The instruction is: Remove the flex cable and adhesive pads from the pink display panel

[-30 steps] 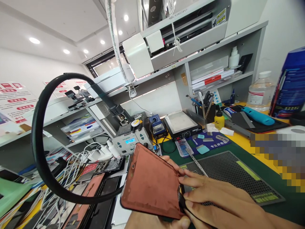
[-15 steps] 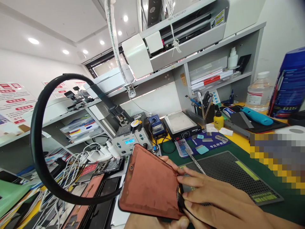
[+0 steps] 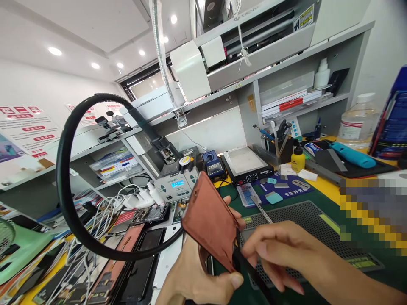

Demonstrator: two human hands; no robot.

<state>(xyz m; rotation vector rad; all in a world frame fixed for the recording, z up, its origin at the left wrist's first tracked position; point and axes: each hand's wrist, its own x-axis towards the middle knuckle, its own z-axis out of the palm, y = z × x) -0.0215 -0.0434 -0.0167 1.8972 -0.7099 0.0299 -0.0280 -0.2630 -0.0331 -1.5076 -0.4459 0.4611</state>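
Observation:
My left hand grips a phone screen panel by its sides, thumb at the lower edge and fingertips showing behind the far edge. The panel is tilted, its copper-coloured back turned up, with a black rim. From its lower end a blurred black strip or cable runs down and to the right. My right hand is just right of that end, fingers loosely bent and apart, nothing visible between them. Whether its index fingertip touches the black strip I cannot tell. Beneath it lies a grey perforated mat.
A thick black hose loops at the left from the rework station. Phone parts and white cables crowd the left side. A heating plate, a yellow bottle and a tool holder stand at the back.
My right hand has moved away from the panel's lower end and its fingers have spread. The panel is tilted more steeply in my left hand. The view has shifted a little.

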